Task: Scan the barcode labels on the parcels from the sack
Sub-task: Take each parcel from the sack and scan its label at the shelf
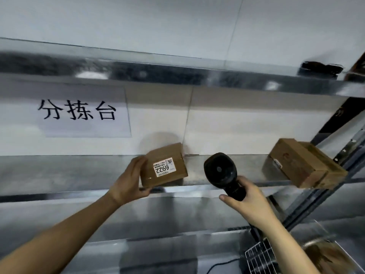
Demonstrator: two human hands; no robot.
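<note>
Head view, looking up at a metal shelf taken as landmark. Two hands, two cardboard parcels, one scanner, one wall sign. Left hand at the shelf's front edge, fingers and thumb curled round the left end of one small brown parcel, held just above the shelf surface and tilted toward the camera. One white barcode label on the parcel's upper face, printed 6922, reading upside down from here. Right hand just in front of the shelf edge, fingers wrapped round the handle of one black handheld scanner, thumb extended to the left; scanner head raised beside the held parcel, close but apart from it. Second parcel, larger, resting on the shelf toward its right end, well apart from the first, overhanging the front edge. One paper sign with three black characters on the wall behind the shelf, above its left part. One dark object on the upper shelf, too blurred to identify.
</note>
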